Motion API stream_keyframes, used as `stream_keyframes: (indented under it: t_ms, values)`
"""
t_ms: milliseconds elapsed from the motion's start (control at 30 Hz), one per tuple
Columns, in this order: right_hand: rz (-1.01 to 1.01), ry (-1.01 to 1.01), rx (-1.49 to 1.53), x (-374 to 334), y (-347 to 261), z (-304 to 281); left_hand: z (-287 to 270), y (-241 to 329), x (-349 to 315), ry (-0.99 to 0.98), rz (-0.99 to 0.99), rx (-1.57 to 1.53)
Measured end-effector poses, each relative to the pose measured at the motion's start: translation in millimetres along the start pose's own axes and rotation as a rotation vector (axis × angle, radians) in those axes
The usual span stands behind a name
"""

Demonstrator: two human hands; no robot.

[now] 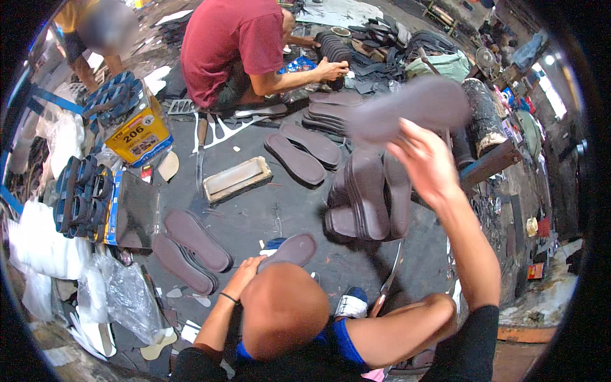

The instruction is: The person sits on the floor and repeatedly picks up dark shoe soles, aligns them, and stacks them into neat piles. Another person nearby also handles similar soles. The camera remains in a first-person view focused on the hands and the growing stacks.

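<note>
While the left hand [244, 277] touches a smooth brown foot-shaped sole [294, 248] beyond the bare knee [285, 307], perhaps steadying it, its grip cannot be told. The right hand [426, 160] pinches a blurred brown sole [414, 109] aloft by one edge, apparently leaving its face clear. Farther off, leaning brown soles [369, 194] seem stacked for mutual support; beyond, a red-shirted co-worker [230, 51] holds a row of dark soles [333, 48].

Smooth matt soles [369, 197], glossy plastic bag [130, 299]
</note>
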State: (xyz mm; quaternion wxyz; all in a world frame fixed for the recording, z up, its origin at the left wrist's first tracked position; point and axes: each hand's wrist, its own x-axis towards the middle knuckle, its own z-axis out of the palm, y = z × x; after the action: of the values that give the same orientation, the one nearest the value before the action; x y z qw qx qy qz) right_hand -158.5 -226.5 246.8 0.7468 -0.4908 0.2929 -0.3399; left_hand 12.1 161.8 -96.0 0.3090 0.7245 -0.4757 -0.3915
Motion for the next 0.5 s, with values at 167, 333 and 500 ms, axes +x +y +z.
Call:
stream_keyframes:
  t_ms: [167,333,500]
  values:
    - [0.023,0.262,0.218,139.8,165.0,98.2,19.6,-3.0,29.3,-0.009,0.126,0.082]
    - [0.147,0.636,0.551,219.1,304.1,112.0,7.1,-16.8,17.9,-0.137,-0.081,-0.061]
    - [0.179,0.862,0.478,256.6,332.6,56.1,-7.3,29.8,17.8,-0.046,0.01,-0.094]
